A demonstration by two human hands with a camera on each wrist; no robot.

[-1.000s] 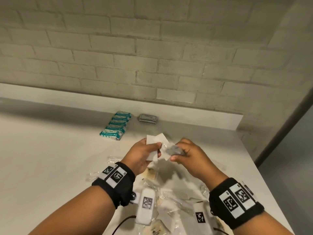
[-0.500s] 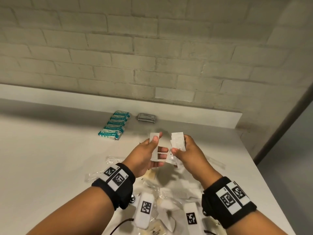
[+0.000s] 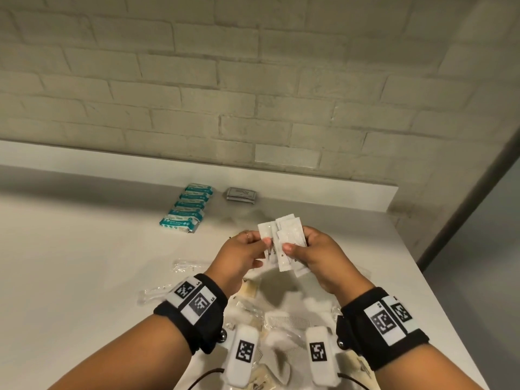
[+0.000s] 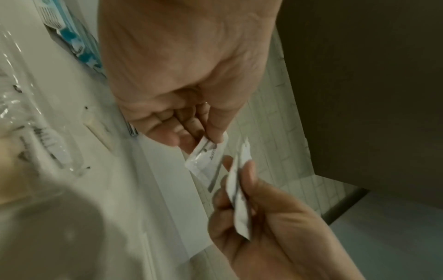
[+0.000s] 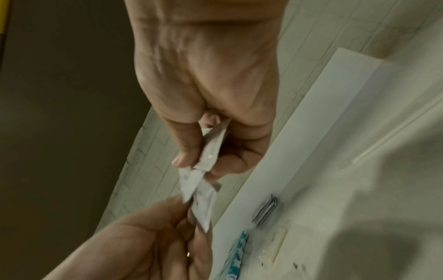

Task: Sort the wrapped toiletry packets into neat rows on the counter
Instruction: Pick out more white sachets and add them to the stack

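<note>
head view, centre of frame: small white rectangular packets [image 3: 287,243], fanned and overlapping, held above the counter [image 3: 84,263]. left hand [image 3: 243,256] pinches one packet by thumb and fingertips; right hand [image 3: 318,256] pinches the rest together.

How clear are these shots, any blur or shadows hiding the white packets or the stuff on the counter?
Head view: sharp and evenly lit; the white packets read clearly, though the hands' shadow and blur muddy the loose pile below. Left wrist view: dim, the left hand fills the top, and the clear wrappers are smeared. Right wrist view: soft; the counter is blurred and shadowed.
</note>
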